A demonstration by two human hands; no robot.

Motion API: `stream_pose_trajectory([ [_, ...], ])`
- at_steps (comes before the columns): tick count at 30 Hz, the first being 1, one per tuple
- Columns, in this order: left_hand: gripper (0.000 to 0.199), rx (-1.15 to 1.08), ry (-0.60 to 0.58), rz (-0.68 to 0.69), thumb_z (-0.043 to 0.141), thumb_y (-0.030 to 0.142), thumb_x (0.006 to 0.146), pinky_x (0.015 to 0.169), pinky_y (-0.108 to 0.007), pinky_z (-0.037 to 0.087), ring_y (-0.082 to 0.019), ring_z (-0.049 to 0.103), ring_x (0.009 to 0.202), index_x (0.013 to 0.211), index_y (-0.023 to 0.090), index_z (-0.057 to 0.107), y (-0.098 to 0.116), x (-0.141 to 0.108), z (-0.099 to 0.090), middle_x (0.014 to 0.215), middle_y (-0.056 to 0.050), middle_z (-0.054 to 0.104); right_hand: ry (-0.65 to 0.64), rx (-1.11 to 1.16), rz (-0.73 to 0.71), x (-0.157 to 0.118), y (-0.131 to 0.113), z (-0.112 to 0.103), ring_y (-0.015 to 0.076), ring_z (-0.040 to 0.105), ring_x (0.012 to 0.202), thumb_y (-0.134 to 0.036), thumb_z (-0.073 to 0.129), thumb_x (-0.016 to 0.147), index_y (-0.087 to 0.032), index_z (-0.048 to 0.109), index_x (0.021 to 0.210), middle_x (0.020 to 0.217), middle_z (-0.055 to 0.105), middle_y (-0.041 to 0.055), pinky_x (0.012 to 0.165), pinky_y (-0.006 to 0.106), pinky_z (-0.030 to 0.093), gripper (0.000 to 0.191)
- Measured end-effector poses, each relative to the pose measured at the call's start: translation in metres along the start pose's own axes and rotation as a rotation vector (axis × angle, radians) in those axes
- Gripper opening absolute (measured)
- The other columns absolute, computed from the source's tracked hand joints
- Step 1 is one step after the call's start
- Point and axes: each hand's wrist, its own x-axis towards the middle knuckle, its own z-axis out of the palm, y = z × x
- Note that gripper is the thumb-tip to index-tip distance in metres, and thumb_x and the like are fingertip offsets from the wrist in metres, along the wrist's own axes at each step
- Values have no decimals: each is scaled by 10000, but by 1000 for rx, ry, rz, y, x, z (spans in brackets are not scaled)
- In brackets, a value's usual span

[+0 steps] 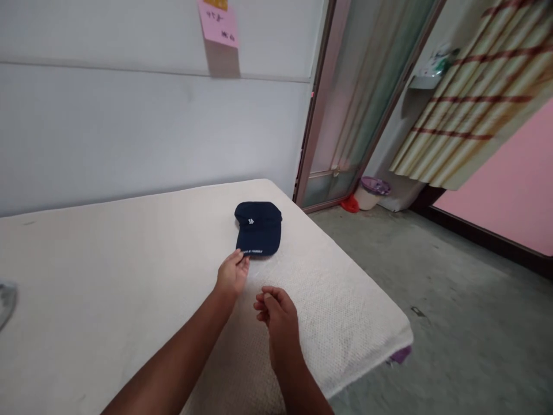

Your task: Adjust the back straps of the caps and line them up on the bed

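A dark navy baseball cap (259, 227) lies near the far right part of a pale, textured bed surface (129, 276), its brim toward me. White lettering runs along the brim's edge, and a small white emblem marks the front. My left hand (233, 274) pinches the left corner of the brim between thumb and fingers. Closer to me and to the right, my right hand (279, 314) hovers apart from the cap, its fingers curled and the thumb against them. I see nothing in it.
A white wall (129, 127) with a pink note (218, 23) stands behind the bed. To the right are a glass sliding door (341, 115), a bin (369, 193) with a purple liner, a striped curtain (470, 98) and grey floor (466, 300). A greyish object (6, 302) is cut off at the left edge.
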Motion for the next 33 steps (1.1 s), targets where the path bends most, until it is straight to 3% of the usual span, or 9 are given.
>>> stream_pose_trajectory([
  [3,195,53,3,-36,541,-57,766,531,-153,484,-69,564,570,731,134,562,29,-51,-53,709,-8,576,-4,117,167,1,5,10,183,618,759,-361,618,762,-175,635,841,832,663,66,620,271,468,203],
  [6,207,122,5,-57,609,-54,709,513,-171,469,-71,531,547,682,141,545,53,-104,-108,687,14,553,-178,303,214,-3,0,21,221,625,937,-460,592,790,-183,643,984,1019,678,90,767,322,489,342],
  [9,237,303,-113,-61,688,56,698,503,-179,416,-74,477,545,627,168,492,76,-146,-158,632,48,486,-349,349,270,-11,-4,32,245,599,1047,-425,621,785,-163,649,1047,1114,665,107,892,360,454,372],
  [12,263,360,-268,-161,711,51,647,550,-209,400,-94,477,578,596,171,482,101,-170,-192,614,45,476,-373,291,352,-22,1,43,234,645,916,-294,692,730,-164,664,1003,1010,704,93,869,367,464,304],
  [15,121,249,-305,-217,697,172,699,636,-256,437,-139,549,655,664,167,581,125,-175,-204,677,1,566,-449,271,373,-36,13,58,202,657,809,-213,705,699,-175,662,983,925,716,66,814,344,481,290],
  [20,350,-39,-37,-240,550,497,797,711,-354,505,-241,645,723,838,175,683,166,-164,-204,681,-81,668,-736,151,453,-70,35,86,181,655,792,-205,698,707,-177,636,1058,940,704,66,776,319,481,357],
  [23,255,-82,189,-221,564,387,784,675,-383,533,-226,643,585,701,169,668,189,-159,-212,571,-69,652,-948,32,503,-85,40,97,203,646,900,-237,729,676,-161,622,1107,1038,679,98,845,342,458,451],
  [26,160,-50,272,-151,583,223,725,615,-360,540,-181,603,471,574,172,601,204,-160,-223,505,-23,614,-1093,-18,555,-87,39,103,244,611,1012,-315,772,607,-160,594,1173,1134,638,126,918,389,418,614],
  [33,147,177,192,90,753,212,571,507,-224,467,-110,540,479,670,185,648,207,-174,-228,545,55,615,-947,114,555,-75,42,116,189,613,926,-415,619,788,-182,653,1077,1068,652,105,851,328,439,373],
])
